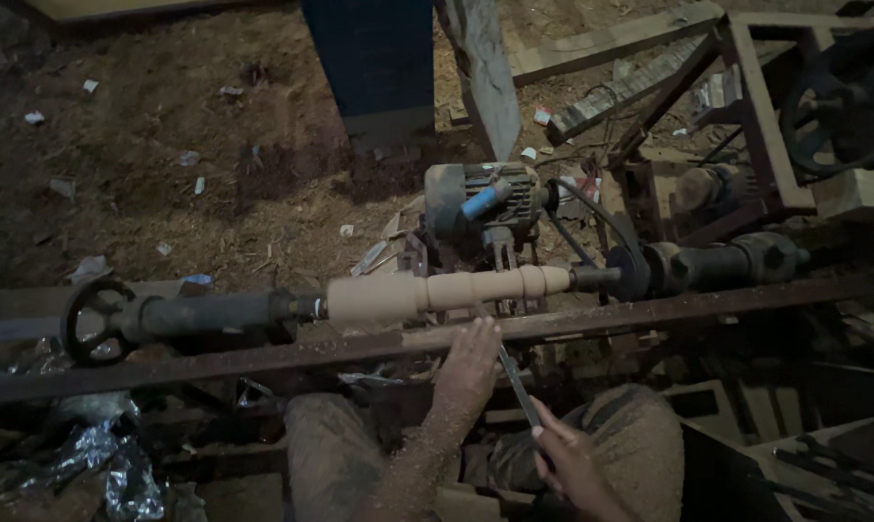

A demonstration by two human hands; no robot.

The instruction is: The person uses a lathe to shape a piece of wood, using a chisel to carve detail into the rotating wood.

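Sawdust-strewn dirt floor (166,145) surrounds our lathe. The pale turned wooden spindle (446,290) lies horizontally, at 12 o'clock from our left hand (468,362), flat and unclenched on the rusty steel rail (263,358). Our right hand (567,464) grips the slim metal chisel (517,387).

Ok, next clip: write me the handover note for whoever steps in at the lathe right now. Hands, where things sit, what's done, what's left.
Left hand: open, palm and fingers resting on the metal tool rest bar, just below the workpiece.
Right hand: gripping the handle end of a long turning chisel, its blade angled up past the left hand toward the wood.
Wooden spindle: mounted between the tailstock on the left and the drive end on the right, with the motor behind it.
Done: beads and grooves are cut along the right half.
Left: the thick left section looks plain. Whether it is spinning cannot be told.
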